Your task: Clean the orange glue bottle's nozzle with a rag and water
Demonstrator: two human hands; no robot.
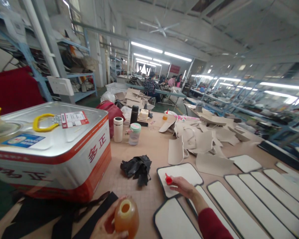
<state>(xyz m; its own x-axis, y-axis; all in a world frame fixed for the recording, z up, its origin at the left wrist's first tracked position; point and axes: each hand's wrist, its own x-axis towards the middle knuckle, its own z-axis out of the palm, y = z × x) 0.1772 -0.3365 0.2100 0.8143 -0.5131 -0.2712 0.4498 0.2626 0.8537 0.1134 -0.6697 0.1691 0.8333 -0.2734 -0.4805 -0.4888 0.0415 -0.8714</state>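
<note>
My left hand [108,220] is wrapped round an amber squeeze bottle [129,219] near the bottom edge; its round mouth is uncovered and faces up. Between the fingertips of my right hand [182,186] is a red nozzle cap [168,179] with a thin spout. That hand is over a cream panel with a dark border [189,172] lying on the table. Black crumpled scraps [137,167] lie between the two hands, farther back. Just left of the bottle are black strips [97,212].
A large metal can [49,159] with a yellow handle stands at left. A white thermos [118,129] and a lidded jar [134,134] are behind the scraps. Beige cut pieces [201,141] pile up at back right, more bordered panels [239,205] at right. People [150,84] sit far behind.
</note>
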